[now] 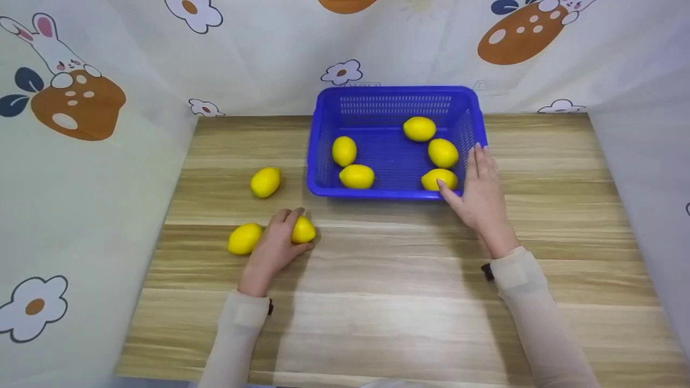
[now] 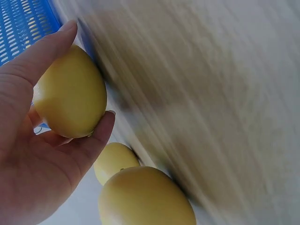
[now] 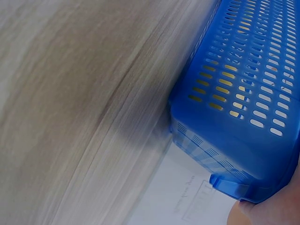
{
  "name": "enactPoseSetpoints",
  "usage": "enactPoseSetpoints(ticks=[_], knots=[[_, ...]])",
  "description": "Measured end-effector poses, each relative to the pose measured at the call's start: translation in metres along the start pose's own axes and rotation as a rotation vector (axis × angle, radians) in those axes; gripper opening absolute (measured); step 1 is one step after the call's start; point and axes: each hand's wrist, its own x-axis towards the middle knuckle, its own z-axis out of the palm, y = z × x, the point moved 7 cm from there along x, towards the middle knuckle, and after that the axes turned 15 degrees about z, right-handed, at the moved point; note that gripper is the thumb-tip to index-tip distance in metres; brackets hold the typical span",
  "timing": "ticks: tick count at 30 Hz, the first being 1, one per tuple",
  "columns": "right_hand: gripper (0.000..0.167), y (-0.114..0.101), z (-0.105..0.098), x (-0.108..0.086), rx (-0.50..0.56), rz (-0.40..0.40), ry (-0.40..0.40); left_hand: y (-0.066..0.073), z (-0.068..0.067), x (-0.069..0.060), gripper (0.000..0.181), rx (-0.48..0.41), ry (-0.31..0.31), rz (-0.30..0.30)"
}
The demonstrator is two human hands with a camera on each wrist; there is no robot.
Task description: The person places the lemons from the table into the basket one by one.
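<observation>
In the head view my left hand is on the table, left of the basket, with its fingers and thumb round a yellow lemon. The left wrist view shows this lemon between thumb and fingers. Beside that hand lies a second lemon, and a third lemon sits farther back. My right hand rests on the right rim of a blue plastic basket, its fingers straight and its thumb spread over the front corner. Several lemons lie inside, in a left and a right group.
The basket stands at the back of a wooden table, close to a printed cloth that hangs behind and at both sides. Through the basket's slotted wall some yellow shows in the right wrist view.
</observation>
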Motion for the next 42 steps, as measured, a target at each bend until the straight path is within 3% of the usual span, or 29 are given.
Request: enactPoseSetpoints(ticks=[20, 33, 42], knots=[[0.096, -0.001, 0.001, 0.000, -0.004, 0.015, -0.024, -0.002, -0.003, 0.000, 0.072, 0.007, 0.001, -0.030], [0.096, 0.001, 0.001, 0.001, 0.005, 0.005, -0.011, 0.004, -0.014, 0.002, 0.071, 0.008, 0.026, 0.008], [0.096, 0.000, 0.001, 0.001, 0.001, 0.011, -0.024, 0.008, -0.022, 0.005, 0.075, 0.007, -0.023, -0.029]])
